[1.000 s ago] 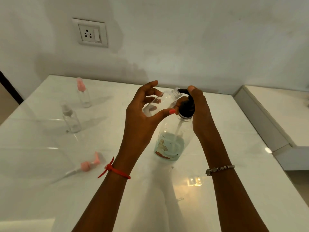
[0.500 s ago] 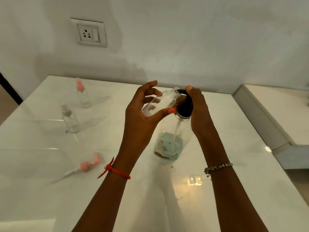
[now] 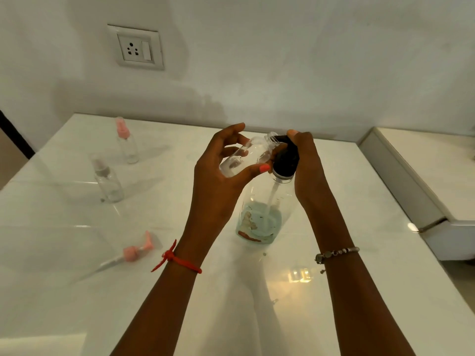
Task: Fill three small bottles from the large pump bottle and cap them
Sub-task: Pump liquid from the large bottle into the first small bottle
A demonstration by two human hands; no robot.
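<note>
"Clear plastic, centre of frame: which bottle is that, and how is it held?" asks the student.

"That is the small bottle (image 3: 244, 158), uncapped. It is lifted off the table (image 3: 359, 253) and tilted, with its open neck up and to the right at the spout. The left hand (image 3: 218, 176) grips it, thumb beneath and curled fingers behind. The right hand (image 3: 308, 170) is closed over the black pump head (image 3: 285, 160), one finger lying on top. The large pump bottle (image 3: 262, 214) stands upright just below, with pale blue-green liquid low in its base."

"What has changed over the last second?"

"Very little. Both grips and the neck-to-spout alignment match the earlier views, and only the viewpoint has shifted slightly. Whether the pump head has travelled down cannot be told, nor can the level inside the small bottle be read. In my judgement, filling is in progress on this bottle and not yet finished."

"And the surroundings?"

"At left of the frame stand two more small bottles, apart from each other. The farther one (image 3: 127, 145) has a pink top and the nearer one (image 3: 108, 183) a clear top. A loose pink pump cap (image 3: 133, 251) lies on its side at lower left. It is probably the cap for the bottle in hand, so capping remains. A wall socket (image 3: 137, 47) sits at upper left."
</note>
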